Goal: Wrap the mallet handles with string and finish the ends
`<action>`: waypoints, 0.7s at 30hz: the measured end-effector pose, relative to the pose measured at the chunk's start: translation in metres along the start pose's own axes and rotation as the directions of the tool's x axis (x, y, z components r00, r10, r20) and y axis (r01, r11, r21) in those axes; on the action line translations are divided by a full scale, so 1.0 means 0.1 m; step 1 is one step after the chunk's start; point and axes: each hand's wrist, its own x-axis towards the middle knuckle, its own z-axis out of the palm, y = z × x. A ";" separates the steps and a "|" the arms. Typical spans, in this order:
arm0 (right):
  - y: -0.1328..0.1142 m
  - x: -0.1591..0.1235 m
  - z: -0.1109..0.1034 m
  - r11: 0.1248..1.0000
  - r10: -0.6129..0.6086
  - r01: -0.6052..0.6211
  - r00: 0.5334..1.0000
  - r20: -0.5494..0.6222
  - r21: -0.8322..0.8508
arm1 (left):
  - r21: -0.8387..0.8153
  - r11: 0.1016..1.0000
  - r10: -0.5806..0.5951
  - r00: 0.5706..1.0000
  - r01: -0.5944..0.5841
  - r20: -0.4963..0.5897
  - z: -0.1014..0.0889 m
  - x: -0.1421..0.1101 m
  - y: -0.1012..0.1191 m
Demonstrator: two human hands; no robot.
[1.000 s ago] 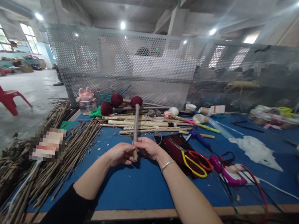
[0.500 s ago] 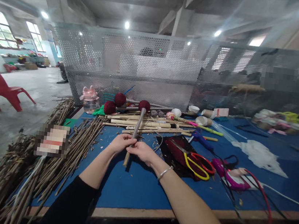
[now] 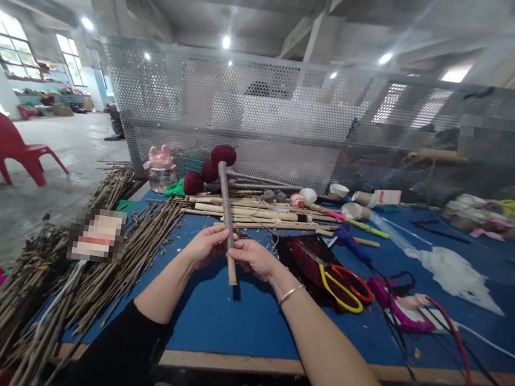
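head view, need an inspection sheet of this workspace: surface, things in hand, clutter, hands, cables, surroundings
surface: blue tabletop, small scraps scattered on it
things in hand: grey stick, tilted, dark-red ball at its far end
clutter: twigs at left; scissors, partly on a dark sheet; white plastic at right
left hand: grips the stick
right hand: grips the stick, bangle on wrist
cables: red cable passes over the front edge at right
surroundings: perforated screen behind; red chair at left
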 end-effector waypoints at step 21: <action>0.10 0.04 0.05 0.999 -0.024 0.027 0.997 0.074 -0.034 | 0.347 0.936 0.116 0.985 -0.065 -0.130 -0.03 -0.02 0.04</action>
